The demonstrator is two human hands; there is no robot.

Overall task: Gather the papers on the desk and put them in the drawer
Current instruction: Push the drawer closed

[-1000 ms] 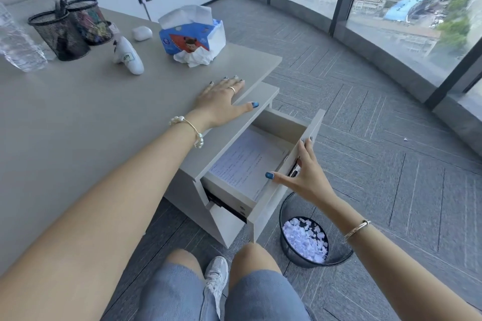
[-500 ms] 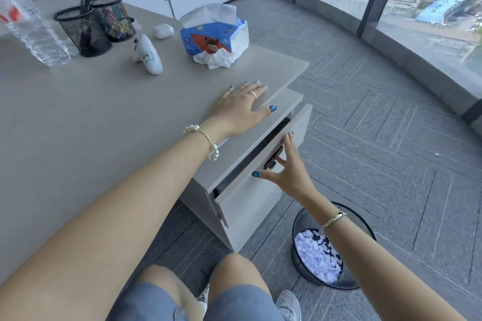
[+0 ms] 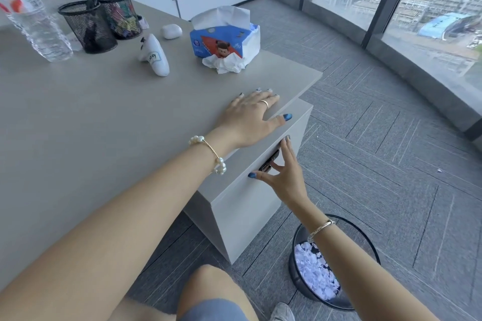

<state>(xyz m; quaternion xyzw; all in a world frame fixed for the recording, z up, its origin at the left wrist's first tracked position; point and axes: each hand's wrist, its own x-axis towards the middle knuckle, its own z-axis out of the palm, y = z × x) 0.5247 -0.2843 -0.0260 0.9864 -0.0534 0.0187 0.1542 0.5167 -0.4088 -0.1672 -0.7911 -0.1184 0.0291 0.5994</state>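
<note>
At worktop (image 3: 104, 122) edge, drawer (image 3: 250, 190) now shut w/ papers inside; right hand (image 3: 283, 172) fingers spread on handle (image 3: 270, 161), left hand (image 3: 250, 120) flat, released. Task approx. done.

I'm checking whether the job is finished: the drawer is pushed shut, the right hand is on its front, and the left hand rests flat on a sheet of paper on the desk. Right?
Not quite. In the head view the left hand rests flat on the bare desk, with no paper under it. The drawer does look shut, with the right hand on its front.

Grey drawer (image 3: 250, 198) shut flush under desk (image 3: 104, 122), papers unseen
</note>
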